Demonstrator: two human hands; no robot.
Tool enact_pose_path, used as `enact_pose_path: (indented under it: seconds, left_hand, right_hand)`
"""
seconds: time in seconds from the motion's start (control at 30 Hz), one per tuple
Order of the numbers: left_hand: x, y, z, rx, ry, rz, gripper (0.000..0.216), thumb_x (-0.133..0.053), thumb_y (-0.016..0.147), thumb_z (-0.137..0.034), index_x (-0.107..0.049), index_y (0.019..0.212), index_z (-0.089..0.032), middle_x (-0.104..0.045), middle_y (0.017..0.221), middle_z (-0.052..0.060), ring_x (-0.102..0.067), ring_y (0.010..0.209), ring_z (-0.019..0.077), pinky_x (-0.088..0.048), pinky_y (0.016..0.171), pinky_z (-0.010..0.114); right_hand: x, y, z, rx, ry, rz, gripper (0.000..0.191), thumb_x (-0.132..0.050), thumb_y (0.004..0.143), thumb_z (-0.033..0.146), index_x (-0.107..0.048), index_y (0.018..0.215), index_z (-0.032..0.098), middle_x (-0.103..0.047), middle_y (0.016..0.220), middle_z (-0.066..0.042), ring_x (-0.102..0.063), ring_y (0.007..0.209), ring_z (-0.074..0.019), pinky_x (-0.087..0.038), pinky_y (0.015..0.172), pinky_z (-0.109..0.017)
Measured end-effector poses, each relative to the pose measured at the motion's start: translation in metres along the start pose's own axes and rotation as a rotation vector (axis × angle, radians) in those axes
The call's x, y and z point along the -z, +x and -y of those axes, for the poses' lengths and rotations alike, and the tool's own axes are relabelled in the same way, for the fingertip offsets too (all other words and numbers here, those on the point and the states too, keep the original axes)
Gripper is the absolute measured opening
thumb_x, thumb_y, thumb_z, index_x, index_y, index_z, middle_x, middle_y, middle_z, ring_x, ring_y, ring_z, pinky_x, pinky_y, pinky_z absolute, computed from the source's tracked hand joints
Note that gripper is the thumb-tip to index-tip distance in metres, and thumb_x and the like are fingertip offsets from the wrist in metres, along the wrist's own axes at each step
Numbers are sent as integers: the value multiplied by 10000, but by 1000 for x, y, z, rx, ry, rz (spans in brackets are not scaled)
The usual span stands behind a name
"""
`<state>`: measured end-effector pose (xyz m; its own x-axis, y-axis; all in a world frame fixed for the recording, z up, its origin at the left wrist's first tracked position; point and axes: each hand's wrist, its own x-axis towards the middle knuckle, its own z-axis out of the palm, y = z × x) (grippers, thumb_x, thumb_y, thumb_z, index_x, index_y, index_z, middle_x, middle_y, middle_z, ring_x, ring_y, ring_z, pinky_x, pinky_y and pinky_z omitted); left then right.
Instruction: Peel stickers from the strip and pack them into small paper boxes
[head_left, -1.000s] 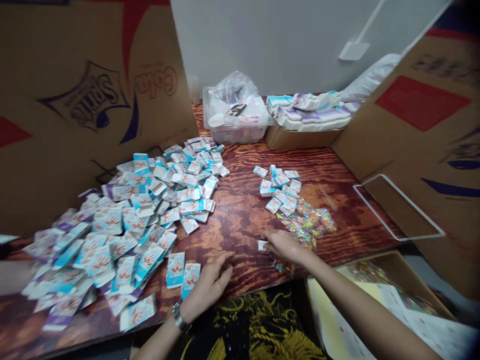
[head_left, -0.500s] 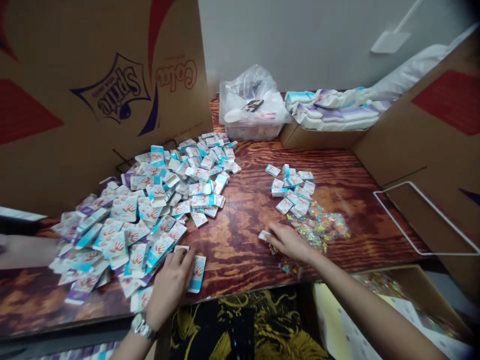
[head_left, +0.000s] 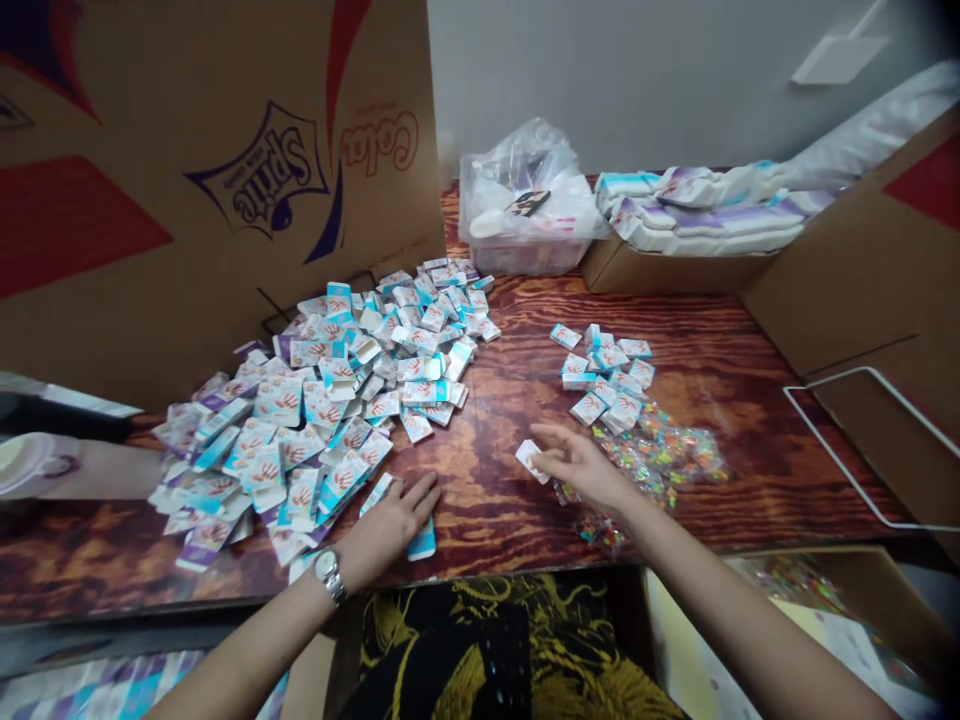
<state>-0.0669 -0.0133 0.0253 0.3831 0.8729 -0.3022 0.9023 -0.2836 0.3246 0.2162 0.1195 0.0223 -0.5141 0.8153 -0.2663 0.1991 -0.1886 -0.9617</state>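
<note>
My left hand [head_left: 386,528], a watch on its wrist, lies flat with fingers stretched over one or two flattened blue-and-white cartons [head_left: 422,541] at the near edge of a big heap of such cartons [head_left: 330,390]. My right hand [head_left: 581,465] pinches a small folded white box [head_left: 529,459] just above the wooden table [head_left: 495,480]. Right beside that hand lie clear packets of colourful bits [head_left: 660,455], and behind them a small pile of folded boxes [head_left: 607,375].
Large cardboard sheets stand at the left [head_left: 210,170] and right [head_left: 870,260]. At the back sit a clear plastic bag on a tub [head_left: 525,205] and a cardboard tray of stacked packs [head_left: 690,225]. A white wire frame [head_left: 855,440] lies at the right; an open box [head_left: 795,600] sits below the table edge.
My left hand slid left onto the cartons at the heap's edge and flattened. My right hand lifted slightly with the small white box. The view shifted left.
</note>
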Motion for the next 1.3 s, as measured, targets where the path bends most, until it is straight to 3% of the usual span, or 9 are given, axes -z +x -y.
enact_pose_path:
  seconds: [0.13, 0.23, 0.4, 0.53, 0.63, 0.83, 1.0, 1.17, 1.3]
  left_hand:
    - [11, 13, 1, 56, -282, -116, 453, -425, 850, -134, -460, 1302, -146, -497, 1299, 156, -491, 1136, 276, -385, 956, 402]
    - [23, 17, -6, 87, -736, -185, 469, -573, 824, -320, -496, 1267, -186, -601, 1106, 111, -554, 980, 241, -433, 857, 330]
    - [15, 24, -23, 218, -1736, 7, 451, -518, 834, -517, -587, 1075, -142, -628, 828, 82, -554, 626, 130, -423, 499, 197]
    - [-1, 31, -36, 235, -2153, 186, 477, -497, 825, -575, -606, 966, -132, -559, 634, 32, -479, 472, 86, -352, 398, 162]
    - [-3, 31, -42, 229, -2215, 267, 501, -451, 848, -577, -614, 1002, -129, -540, 594, 18, -430, 418, 72, -299, 358, 156]
    - [3, 29, -41, 272, -2273, 300, 519, -463, 843, -573, -643, 961, -101, -604, 685, 42, -392, 388, 51, -254, 324, 162]
    - [5, 31, -40, 297, -2217, 365, 530, -470, 837, -581, -626, 993, -99, -607, 654, 36, -424, 373, 61, -277, 310, 162]
    - [4, 34, -44, 405, -2111, 254, 521, -388, 877, -567, -597, 978, -100, -579, 585, 19, -478, 375, 76, -353, 330, 151]
    - [1, 40, -45, 354, -2014, 110, 530, -378, 868, -579, -574, 945, -92, -567, 538, 24, -473, 355, 83, -381, 340, 160]
  right_hand:
    - [-12, -8, 14, 67, -116, 91, 343, -634, 796, 470, -644, 888, 140, -635, 1058, -134, -608, 952, -237, -492, 760, -337]
    - [-19, -18, 33, 189, -261, 51, 275, -536, 888, 420, -610, 924, 158, -659, 939, -77, -616, 830, -186, -495, 698, -283]
    - [-27, -27, 56, 650, -702, -14, 169, -436, 960, 264, -578, 988, 178, -615, 869, -48, -576, 780, -144, -471, 704, -247]
    - [-34, -25, 58, 995, -1044, -49, 211, -395, 971, 190, -583, 1068, 188, -611, 867, -56, -568, 752, -136, -463, 650, -227]
    - [-35, -21, 59, 1099, -1144, -25, 217, -401, 969, 185, -602, 1047, 158, -617, 871, -73, -555, 751, -149, -473, 660, -245]
    - [-29, -19, 57, 1166, -1212, 49, 178, -491, 928, 166, -603, 1065, 149, -620, 928, -85, -535, 794, -175, -495, 692, -284]
    - [-25, -19, 54, 1258, -1197, 113, 229, -500, 902, 105, -591, 1105, 158, -616, 963, -83, -541, 856, -188, -504, 748, -311]
    - [-28, -22, 62, 963, -890, 249, 304, -448, 906, 99, -541, 1188, 164, -569, 1062, -112, -533, 993, -189, -485, 837, -306]
    - [-39, -18, 59, 573, -512, 193, 195, -462, 919, 207, -576, 1078, 205, -590, 1003, -72, -579, 910, -175, -493, 780, -279]
